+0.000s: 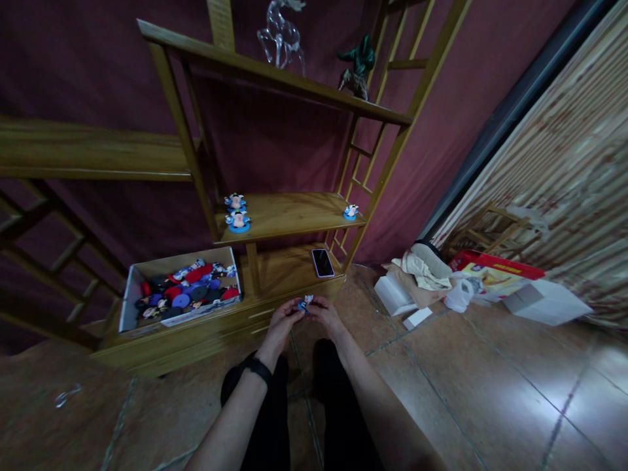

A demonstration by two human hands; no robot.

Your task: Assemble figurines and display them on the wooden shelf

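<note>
Between my two hands is a small figurine (305, 303) with blue and white parts, held in front of the shelf unit. My left hand (283, 320) has its fingers closed on the figurine's left side. From the other side, the fingers of my right hand (324, 313) pinch it too. Two pink-and-blue pig figurines (238, 221) on round blue bases stand one behind the other at the left of the middle shelf (289, 214). A similar small figurine (350, 211) stands at that shelf's right end.
A cardboard box (128, 307) of jumbled figurines sits on the low cabinet at left. A phone (322, 263) lies on the lower shelf. Above stand a glass deer (280, 36) and a dark green statue (360, 62). Boxes (392, 294) and bags (460, 293) lie on the floor at right.
</note>
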